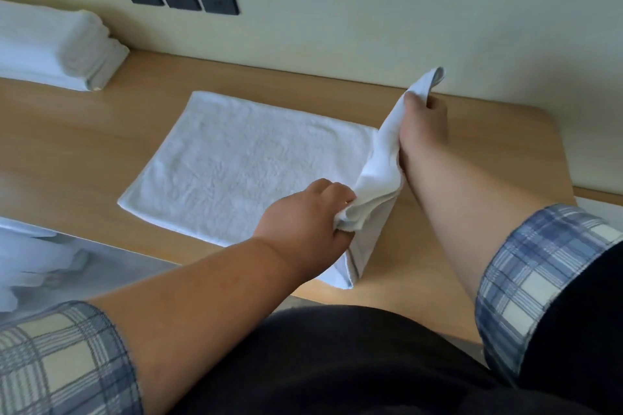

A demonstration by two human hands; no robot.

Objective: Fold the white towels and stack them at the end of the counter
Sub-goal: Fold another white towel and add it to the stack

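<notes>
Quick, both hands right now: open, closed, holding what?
Left hand: gripping the near right edge of the white terry towel.
Right hand: gripping that towel's far right corner, raised.

1 white terry towel (242,158) lies spread flat on the wooden surface (84,131) in the middle of the frame. Its right end is lifted off the surface and bunched, with the far one of its 2 right corners raised highest. In the upper left of the frame, a stack of folded white towels (57,44) rests on the same surface near the wall, rounded folds facing right.
</notes>
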